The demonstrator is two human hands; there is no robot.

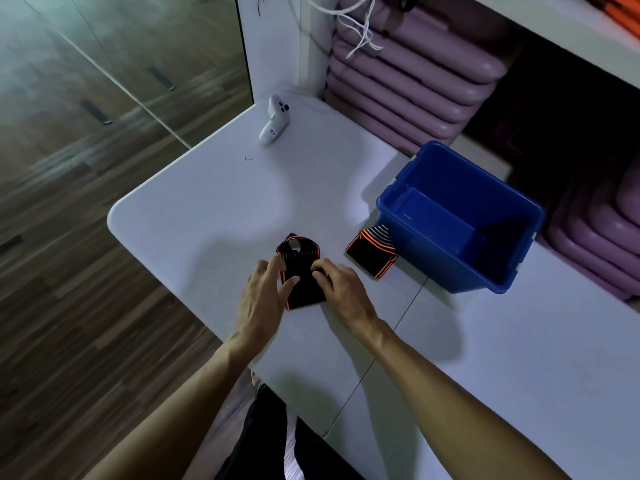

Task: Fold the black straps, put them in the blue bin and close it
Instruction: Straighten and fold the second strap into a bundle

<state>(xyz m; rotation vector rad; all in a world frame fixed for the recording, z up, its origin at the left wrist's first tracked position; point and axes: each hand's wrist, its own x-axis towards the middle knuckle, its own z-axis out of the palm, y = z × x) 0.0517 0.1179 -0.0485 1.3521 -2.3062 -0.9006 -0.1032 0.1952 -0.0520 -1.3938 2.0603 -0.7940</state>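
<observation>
Strap [302, 271]: black, orange edging, thin orange stripes. Second strap [372, 252]: black, orange bands, with a black-and-white striped section at the end next to the bin. Bin [460, 216]: solid blue. Surface [221, 202]: plain white. Controller [273, 121]: white with black buttons. Mats [408, 74]: purple. Floor [69, 271]: brown wood grain. Cords [360, 26]: white.

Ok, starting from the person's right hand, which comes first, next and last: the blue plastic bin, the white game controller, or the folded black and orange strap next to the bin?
From the right hand, in the head view:
1. The folded black and orange strap, just right of the hand, against the bin.
2. The blue plastic bin, farther right, open.
3. The white game controller, far across the white table, near its back corner.
</observation>
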